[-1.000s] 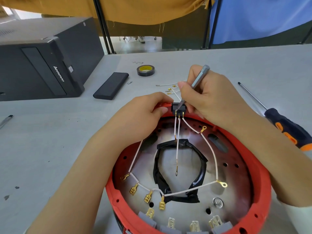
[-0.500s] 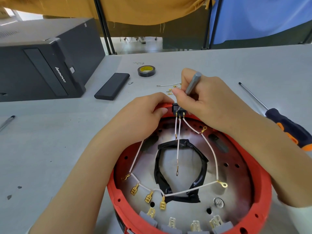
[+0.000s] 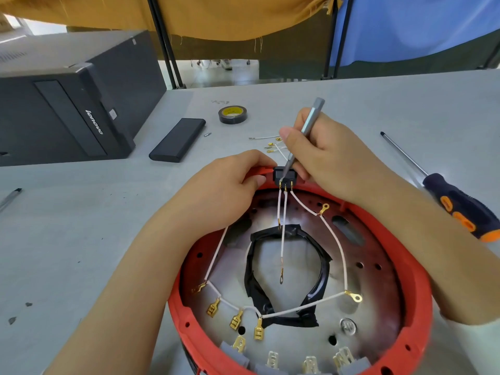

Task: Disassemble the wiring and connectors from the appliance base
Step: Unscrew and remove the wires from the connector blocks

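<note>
Two bare hands work at the far rim of a round red plastic appliance base (image 3: 418,301) lying open side up on the grey table (image 3: 81,226). At far left sits a black desktop computer case (image 3: 67,104), then a flat black rectangular block (image 3: 177,139) and a roll of black tape (image 3: 232,114). The left hand (image 3: 216,190) curls over the red rim, fingers and thumb gripping it just beside a small black connector block (image 3: 282,174) set in that rim. Thin white wires with gold terminals (image 3: 282,239) hang from the block across the metal plate inside the base, around a black taped loop (image 3: 286,277). The right hand (image 3: 332,161) pinches a slim grey metal tool (image 3: 308,125) like a pen, its tip touching the connector block. Loose white wires (image 3: 267,137) lie on the table beyond the hands. At far right lies a long screwdriver with a black and orange handle (image 3: 457,205).
</note>
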Action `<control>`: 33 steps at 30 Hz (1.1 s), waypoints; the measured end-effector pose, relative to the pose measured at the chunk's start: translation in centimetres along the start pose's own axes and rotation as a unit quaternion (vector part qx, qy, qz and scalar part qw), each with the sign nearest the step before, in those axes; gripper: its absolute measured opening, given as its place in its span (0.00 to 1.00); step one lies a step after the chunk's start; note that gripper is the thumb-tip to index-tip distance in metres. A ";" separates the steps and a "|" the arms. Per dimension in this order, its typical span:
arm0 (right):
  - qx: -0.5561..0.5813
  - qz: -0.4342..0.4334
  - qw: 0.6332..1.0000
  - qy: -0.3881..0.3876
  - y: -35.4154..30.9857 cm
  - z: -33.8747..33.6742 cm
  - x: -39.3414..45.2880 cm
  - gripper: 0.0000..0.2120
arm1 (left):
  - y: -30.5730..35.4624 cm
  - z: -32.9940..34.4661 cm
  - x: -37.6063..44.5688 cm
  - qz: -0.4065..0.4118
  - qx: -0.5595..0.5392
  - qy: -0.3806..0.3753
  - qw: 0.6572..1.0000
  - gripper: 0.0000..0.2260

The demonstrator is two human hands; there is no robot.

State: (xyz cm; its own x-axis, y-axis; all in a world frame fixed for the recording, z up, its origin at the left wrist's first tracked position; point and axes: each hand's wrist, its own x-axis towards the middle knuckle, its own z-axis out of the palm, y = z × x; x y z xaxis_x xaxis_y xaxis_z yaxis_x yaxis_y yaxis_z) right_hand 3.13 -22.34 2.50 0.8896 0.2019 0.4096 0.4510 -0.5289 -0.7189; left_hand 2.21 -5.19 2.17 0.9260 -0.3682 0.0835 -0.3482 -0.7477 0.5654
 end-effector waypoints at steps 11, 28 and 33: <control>-0.043 -0.060 0.997 0.006 -0.4 -0.2 -0.9 0.14 | 0.0 0.0 0.0 0.000 0.000 0.005 1.000 0.12; -0.031 0.058 0.996 -0.054 -0.3 0.1 0.4 0.16 | -0.1 0.1 0.0 -0.005 -0.004 0.001 1.000 0.12; 0.014 0.011 1.000 0.009 -0.1 -0.1 -0.2 0.14 | 0.0 0.0 -0.1 -0.003 0.000 0.001 1.000 0.12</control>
State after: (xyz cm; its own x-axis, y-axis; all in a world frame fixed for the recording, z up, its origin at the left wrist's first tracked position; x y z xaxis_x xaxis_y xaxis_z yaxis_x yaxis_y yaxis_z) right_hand 2.88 -22.44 2.49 0.8979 0.1756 0.4037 0.4338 -0.5093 -0.7433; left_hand 2.13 -5.16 2.18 0.9287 -0.3619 0.0815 -0.3419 -0.7499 0.5663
